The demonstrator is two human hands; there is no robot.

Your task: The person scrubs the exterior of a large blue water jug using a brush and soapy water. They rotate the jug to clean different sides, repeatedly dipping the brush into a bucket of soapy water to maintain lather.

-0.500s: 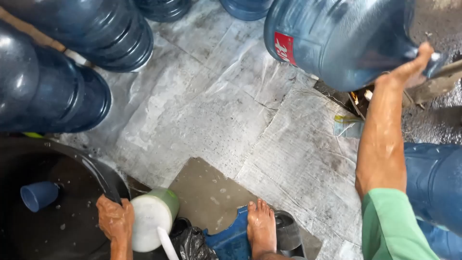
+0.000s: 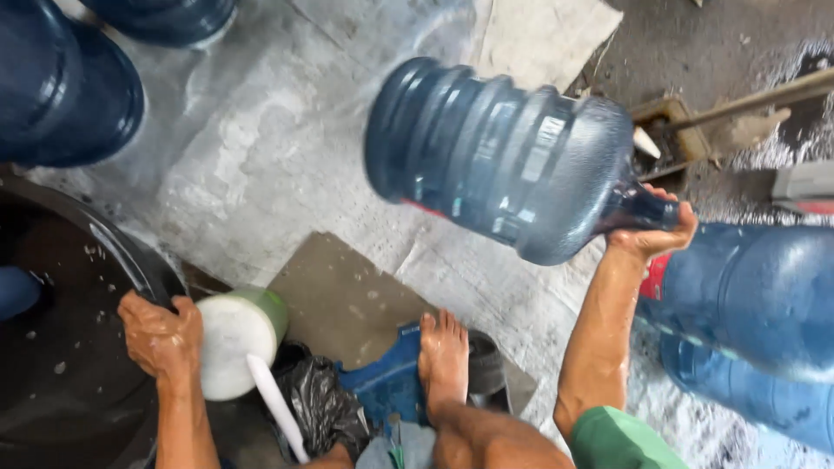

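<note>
Large blue translucent plastic water jug [image 2: 504, 156], ribbed round its body, is held off the ground and tipped nearly horizontal, base toward upper left, neck toward the right. Right hand [image 2: 651, 230] is clamped round the jug's narrow neck, fingers wrapped over it, forearm rising from a green sleeve [image 2: 621, 443] below. All positions below are taken from the held jug. Under it: wet grey plastic sheeting [image 2: 261, 165] spread over the floor, with a brown damp patch of cardboard [image 2: 339, 300] lower left of the jug. Further lower left: wide black plastic tub [image 2: 78, 382]; left hand [image 2: 161, 334] is closed over the tub's rim, fingers curled on the edge, wet. Just beside that hand, on the jug's side of it, a white round container with a green band [image 2: 234, 339] lies on its side, and a white rod-like handle [image 2: 274, 404] runs down from it. Directly below the jug: a bare foot [image 2: 443, 356] resting on a low blue plastic stool [image 2: 382, 386]; crumpled black plastic bag [image 2: 317, 399] just left of the stool. Right of the jug, past the neck: more blue jugs lying on their sides [image 2: 747, 295]. Upper left of the jug: dark blue jugs [image 2: 69, 87] grouped near the tub. Upper right: a wooden stick [image 2: 747, 100] over a drain opening.
</note>
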